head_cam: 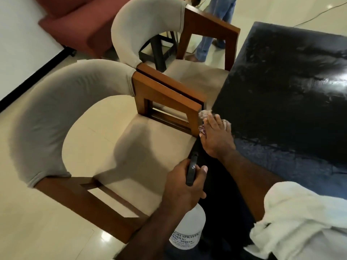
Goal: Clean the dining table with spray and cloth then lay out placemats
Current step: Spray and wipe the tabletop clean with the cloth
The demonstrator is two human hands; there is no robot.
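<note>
Black table, wet streaks, w/ two padded chairs along its left edge. Left grip clenched round trigger head of white spray bottle, just off table edge. Right grip flat, fingers straight, pressing cloth on table's left edge by a chair arm.

streaky black table, crumpled pale cloth on its edge, white labelled spray bottle just beside it.
</note>
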